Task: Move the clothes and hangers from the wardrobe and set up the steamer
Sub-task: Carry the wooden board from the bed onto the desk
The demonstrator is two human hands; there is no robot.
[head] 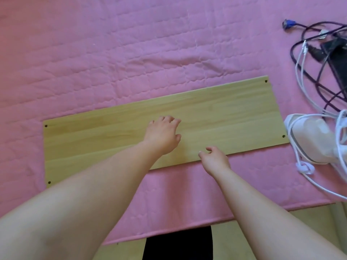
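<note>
A pink quilt (93, 53) covers the bed, with stitched lines across it; a long wooden board (93, 139) lies flat on the quilt, tilted a little, with a small dark hole near each corner. The left hand (163, 134) is over the middle of the board; its fingers are bent a little and spread, and its grip holds nothing — I cannot tell if the fingertips touch the wood. The right hand (214, 158) is just beside it, at the near edge of the board; its fingers are loose and a bit curled, and its grip holds nothing too. Further right, just past the end of the board, the white steamer (309, 139) lies on the quilt, with its white cord (304, 168) looped round it; behind it sits a messy pile of dark and white cables (319, 59) — one has a blue plug (287, 24) on the end.
</note>
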